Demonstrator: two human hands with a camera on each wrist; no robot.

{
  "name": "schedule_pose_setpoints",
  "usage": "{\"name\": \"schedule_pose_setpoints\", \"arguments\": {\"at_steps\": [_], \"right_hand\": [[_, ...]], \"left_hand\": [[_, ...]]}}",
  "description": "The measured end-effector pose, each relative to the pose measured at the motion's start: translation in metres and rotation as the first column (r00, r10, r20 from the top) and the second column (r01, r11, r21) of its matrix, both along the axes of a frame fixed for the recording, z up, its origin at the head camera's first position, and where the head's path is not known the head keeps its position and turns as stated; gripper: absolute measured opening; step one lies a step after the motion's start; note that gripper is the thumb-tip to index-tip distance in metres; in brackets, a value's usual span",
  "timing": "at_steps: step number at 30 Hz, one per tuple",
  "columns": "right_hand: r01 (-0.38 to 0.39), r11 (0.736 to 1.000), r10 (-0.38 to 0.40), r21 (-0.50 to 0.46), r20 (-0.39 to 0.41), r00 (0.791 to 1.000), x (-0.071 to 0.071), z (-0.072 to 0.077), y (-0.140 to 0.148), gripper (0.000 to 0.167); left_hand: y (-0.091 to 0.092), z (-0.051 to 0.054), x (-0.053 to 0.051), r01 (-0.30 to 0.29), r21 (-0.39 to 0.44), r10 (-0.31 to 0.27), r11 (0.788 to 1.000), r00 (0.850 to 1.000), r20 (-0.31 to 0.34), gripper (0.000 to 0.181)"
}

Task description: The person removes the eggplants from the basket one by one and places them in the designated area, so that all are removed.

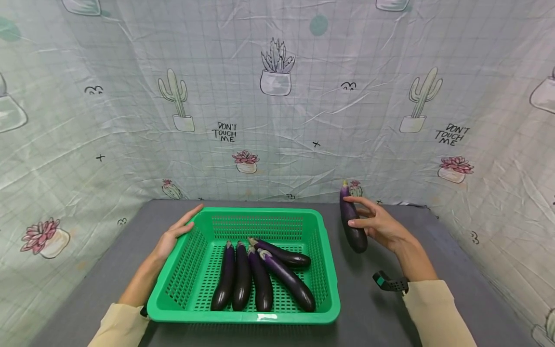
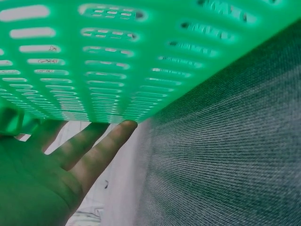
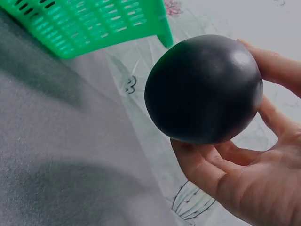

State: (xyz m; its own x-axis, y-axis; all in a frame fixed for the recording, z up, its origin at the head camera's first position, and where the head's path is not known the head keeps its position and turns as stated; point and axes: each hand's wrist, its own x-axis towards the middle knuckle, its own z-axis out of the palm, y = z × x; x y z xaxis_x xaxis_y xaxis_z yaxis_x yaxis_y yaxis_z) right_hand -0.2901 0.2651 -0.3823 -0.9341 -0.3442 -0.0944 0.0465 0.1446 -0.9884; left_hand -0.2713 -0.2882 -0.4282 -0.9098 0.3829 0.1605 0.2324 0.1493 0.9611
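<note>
A green basket (image 1: 244,316) stands on the grey table, with several dark purple eggplants (image 1: 243,284) lying in it, stems toward the back. My left hand (image 1: 170,237) rests against its left side near the rim, fingers extended; in the left wrist view the fingers of this hand (image 2: 61,174) touch the perforated wall (image 2: 108,61). Right of the basket, my right hand (image 1: 383,226) grips another eggplant (image 1: 352,221), stem up and tilted. Seen from its rounded end in the right wrist view, that eggplant (image 3: 202,89) lies between the thumb and fingers of my right hand (image 3: 254,183), above the table.
The grey table (image 1: 368,308) extends on both sides of the basket. Behind it and at both sides hangs a light sheet (image 1: 303,120) printed with cacti and potted plants. A black band (image 1: 390,283) is on my right wrist.
</note>
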Motion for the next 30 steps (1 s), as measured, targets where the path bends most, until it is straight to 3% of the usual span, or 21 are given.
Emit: {"name": "schedule_pose_setpoints", "arguments": {"at_steps": [8, 17, 23, 30], "right_hand": [[-0.017, 1.000, 0.016, 0.026, 0.032, 0.999, -0.010, -0.017, 0.002, 0.080], [0.014, 0.998, -0.017, 0.057, 0.048, 0.999, -0.014, -0.032, 0.002, 0.079], [0.016, 0.996, -0.022, 0.089, 0.069, 0.997, -0.015, -0.036, 0.003, 0.080], [0.024, 0.993, -0.032, 0.117, 0.068, 0.997, -0.018, -0.043, 0.001, 0.076]], "left_hand": [[0.000, -0.001, 0.002, -0.010, -0.008, 0.010, 1.000, 1.000, 0.000, 0.058], [-0.001, -0.002, 0.002, -0.003, -0.011, 0.003, 1.000, 1.000, -0.013, 0.057], [-0.001, -0.003, 0.001, 0.029, 0.028, -0.029, 0.999, 1.000, 0.003, 0.058], [-0.002, -0.002, 0.000, -0.010, -0.040, 0.008, 0.999, 0.999, -0.054, 0.056]]}}
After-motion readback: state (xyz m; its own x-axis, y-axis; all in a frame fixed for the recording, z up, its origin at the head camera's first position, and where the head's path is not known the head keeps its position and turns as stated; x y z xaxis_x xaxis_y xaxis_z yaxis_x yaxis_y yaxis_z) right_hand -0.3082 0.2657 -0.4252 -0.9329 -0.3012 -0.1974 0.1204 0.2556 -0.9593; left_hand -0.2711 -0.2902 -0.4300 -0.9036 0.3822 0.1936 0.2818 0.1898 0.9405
